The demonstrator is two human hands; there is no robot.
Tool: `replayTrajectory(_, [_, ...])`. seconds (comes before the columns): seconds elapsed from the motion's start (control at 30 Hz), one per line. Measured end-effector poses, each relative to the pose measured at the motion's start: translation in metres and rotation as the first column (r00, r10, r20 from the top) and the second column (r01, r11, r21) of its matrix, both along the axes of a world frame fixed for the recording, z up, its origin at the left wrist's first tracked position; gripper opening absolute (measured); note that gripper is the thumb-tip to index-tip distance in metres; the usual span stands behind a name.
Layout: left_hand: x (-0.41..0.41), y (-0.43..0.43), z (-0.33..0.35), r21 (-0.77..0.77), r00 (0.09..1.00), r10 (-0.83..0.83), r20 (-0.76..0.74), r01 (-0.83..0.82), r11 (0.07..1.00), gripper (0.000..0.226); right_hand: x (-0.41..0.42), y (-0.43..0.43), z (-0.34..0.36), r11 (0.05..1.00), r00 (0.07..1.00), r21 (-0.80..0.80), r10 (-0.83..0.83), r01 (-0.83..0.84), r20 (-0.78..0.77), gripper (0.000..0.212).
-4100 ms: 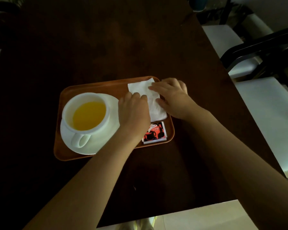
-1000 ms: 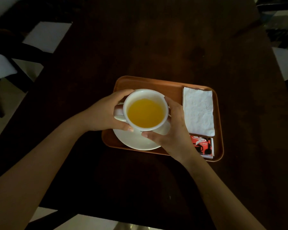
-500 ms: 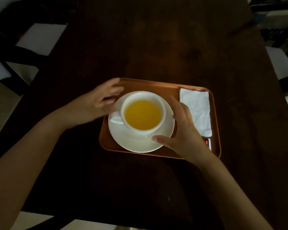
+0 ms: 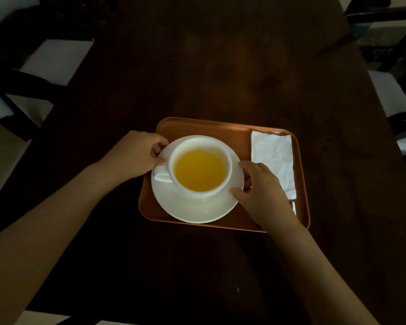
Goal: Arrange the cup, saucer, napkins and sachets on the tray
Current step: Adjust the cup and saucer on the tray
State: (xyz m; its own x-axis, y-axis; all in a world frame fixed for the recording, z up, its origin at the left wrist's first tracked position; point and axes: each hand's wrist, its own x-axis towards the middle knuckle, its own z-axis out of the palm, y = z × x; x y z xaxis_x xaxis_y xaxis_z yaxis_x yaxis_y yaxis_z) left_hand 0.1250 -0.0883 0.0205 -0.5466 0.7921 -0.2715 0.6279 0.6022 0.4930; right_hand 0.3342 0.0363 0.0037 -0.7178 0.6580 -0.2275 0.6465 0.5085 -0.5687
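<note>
An orange-brown tray (image 4: 197,127) lies on the dark table. On its left half a white saucer (image 4: 195,207) carries a white cup (image 4: 227,158) of yellow liquid, handle pointing left. My left hand (image 4: 136,156) pinches the saucer's left rim beside the handle. My right hand (image 4: 260,193) grips the saucer's right rim. A white napkin (image 4: 272,158) lies along the tray's right side. Below it, only a sliver of a sachet (image 4: 294,207) shows past my right hand.
The dark wooden table (image 4: 220,66) stretches away beyond the tray. Chairs with pale seats stand at the left (image 4: 54,59) and right (image 4: 389,92) of the table.
One second ago both hands held the cup raised over the saucer. The cup now stands on the saucer, and both hands have shifted to the saucer's rim.
</note>
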Motion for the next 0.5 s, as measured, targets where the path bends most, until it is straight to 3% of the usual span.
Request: replayTrajectory(0.5, [-0.0043,0.0052,-0.0032,0.023,0.998,0.064,0.008,-0.064,0.998,0.038,-0.0054,-0.0056,-0.0014,0.991,0.989,-0.058,-0.127,0.122,-0.079,0.054])
